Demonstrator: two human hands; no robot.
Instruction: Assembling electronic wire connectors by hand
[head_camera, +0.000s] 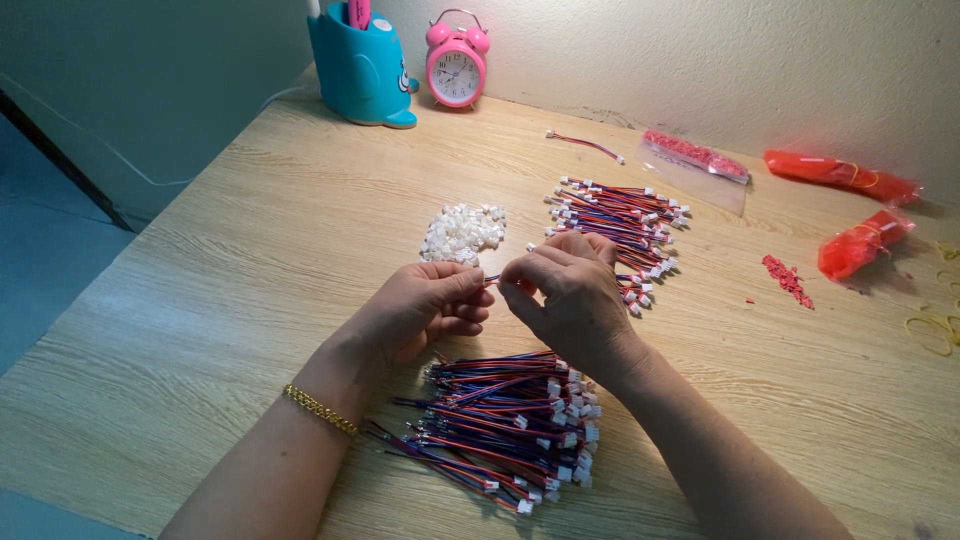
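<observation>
While both hands meet above the middle of a pale wood-grain tabletop (250, 240), the left hand (425, 310) is curled nearly closed, thumb and forefinger pinched on what looks like the end of a thin red-and-blue wire lead (492, 280); the piece itself is too small to make out clearly. The right hand (565, 290) is likewise closed down, fingertips pressed to the same spot, touching the left hand's fingertips. A gold chain bracelet (320, 410) circles the left wrist.

Just below the hands lies a loose bundle of red, blue and black wire leads with white plug ends (505, 425). A second heap of similar leads (620, 225) sits just beyond the right hand, and a small pile of white plastic connector housings (462, 232) lies beside it, near the left hand.

Farther back stand a teal whale-shaped pen holder (360, 70) and a pink twin-bell alarm clock (456, 62). To the right lie a clear zip bag of red parts (700, 165) and two red plastic bags (850, 210).
</observation>
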